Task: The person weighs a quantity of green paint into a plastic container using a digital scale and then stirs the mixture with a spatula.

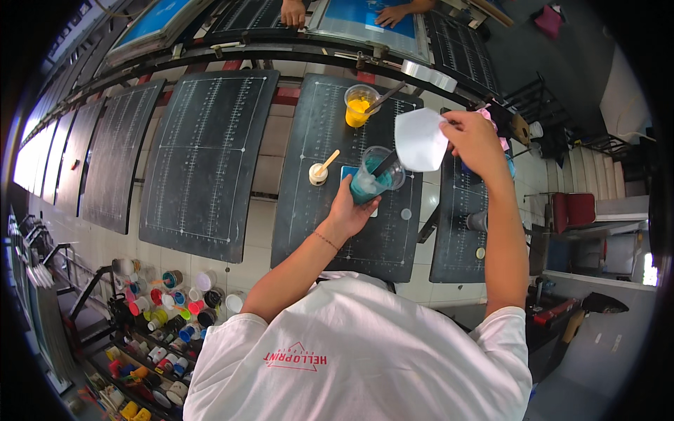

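Note:
My left hand (349,212) is wrapped round a clear plastic cup (370,184), slightly tilted, with teal ink and a paler lump in it. A dark flat stick (385,165) leans inside that cup. To its upper right, my right hand (472,140) pinches the edge of a white, roughly five-sided sheet (420,139), raised beside the cup's rim. Farther off stands another clear cup (357,112) of yellow ink, with a dark stick (388,95) in it. Left of my left hand sits a small white jar (318,175) with a wooden stick (328,161) across its top.
Black gridded boards (203,158) stretch away to the left. Beyond the rail, a co-worker's hands (293,12) are near a blue printing screen (365,17). Many ink pots (179,298) crowd a rack at lower left. A red chair (567,212) stands at right.

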Demonstrator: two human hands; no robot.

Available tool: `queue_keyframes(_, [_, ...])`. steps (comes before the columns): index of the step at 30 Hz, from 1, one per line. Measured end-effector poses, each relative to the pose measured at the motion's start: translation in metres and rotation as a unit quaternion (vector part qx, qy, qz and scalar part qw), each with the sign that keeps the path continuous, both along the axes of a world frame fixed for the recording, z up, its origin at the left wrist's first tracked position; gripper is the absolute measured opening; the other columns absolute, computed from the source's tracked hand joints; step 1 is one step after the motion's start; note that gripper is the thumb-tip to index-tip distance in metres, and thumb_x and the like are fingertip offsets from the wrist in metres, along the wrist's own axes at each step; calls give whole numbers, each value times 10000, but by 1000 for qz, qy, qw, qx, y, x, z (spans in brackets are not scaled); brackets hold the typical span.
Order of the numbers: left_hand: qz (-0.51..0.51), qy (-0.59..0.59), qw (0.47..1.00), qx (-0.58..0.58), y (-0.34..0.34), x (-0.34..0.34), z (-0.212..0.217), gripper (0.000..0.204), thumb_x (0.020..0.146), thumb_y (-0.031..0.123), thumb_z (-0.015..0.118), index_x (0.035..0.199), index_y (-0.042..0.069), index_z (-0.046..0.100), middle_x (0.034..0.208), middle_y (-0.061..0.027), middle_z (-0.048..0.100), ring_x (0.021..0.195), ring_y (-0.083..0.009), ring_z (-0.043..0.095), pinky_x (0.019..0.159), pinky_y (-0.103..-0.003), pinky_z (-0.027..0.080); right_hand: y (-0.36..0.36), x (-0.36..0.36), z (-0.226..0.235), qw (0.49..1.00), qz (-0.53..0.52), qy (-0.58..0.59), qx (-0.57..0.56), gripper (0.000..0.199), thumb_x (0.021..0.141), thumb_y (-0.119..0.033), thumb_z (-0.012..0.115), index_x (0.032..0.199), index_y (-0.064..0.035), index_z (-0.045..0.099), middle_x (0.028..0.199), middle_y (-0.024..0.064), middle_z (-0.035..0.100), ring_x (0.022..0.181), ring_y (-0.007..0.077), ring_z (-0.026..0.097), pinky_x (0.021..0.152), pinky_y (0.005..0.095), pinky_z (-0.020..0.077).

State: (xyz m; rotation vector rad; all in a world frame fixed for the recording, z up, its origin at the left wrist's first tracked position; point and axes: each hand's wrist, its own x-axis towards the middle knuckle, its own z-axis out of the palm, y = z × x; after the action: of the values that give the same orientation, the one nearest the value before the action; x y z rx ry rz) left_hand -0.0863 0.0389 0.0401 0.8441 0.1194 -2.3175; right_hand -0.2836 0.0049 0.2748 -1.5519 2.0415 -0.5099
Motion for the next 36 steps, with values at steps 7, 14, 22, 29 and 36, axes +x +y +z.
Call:
queue_keyframes(7, [-82,19,996,-16,26,51,-3,454,1031,467,394,1224,82,537,1070,-77,608,873,-177,618,735,-289,576,-44,-95,-103,986,-86,-142,-28,262,910,-183,621,1041,34,688,779,38,670,625,99,604,565,241,500])
queue_keyframes(14, [-64,111,991,-37,31,86,4,400,1063,355,365,1272,61,536,1197,-95,643,988,-195,687,764,-308,632,-115,-82,-260,997,-51,54,-1,286,811,-209,652,1031,-51,742,953,194,726,951,369,690,880,444,537])
queue_keyframes(22, [-108,111,985,-70,20,89,21,356,1051,243,410,1323,36,510,1261,-117,619,1105,-228,653,934,-355,572,-130,-75,-257,997,-42,23,58,426,788,-373,720,1095,-77,729,1117,201,698,1066,376,658,946,428,508])
queue_keyframes(29, [-56,132,986,-87,20,62,38,418,1063,358,360,1316,71,529,1281,-95,614,1139,-232,630,977,-382,541,-15,-65,-143,938,137,-310,67,514,876,-186,721,1344,-59,549,808,-11,621,742,75,591,646,230,466])
queue_keyframes(36, [-71,104,987,-102,19,30,31,531,1072,434,273,1311,35,529,1254,-97,642,1161,-226,623,1013,-381,517,94,6,-57,946,106,-304,19,419,893,-191,731,1273,-57,615,819,-4,650,718,74,594,621,221,444])
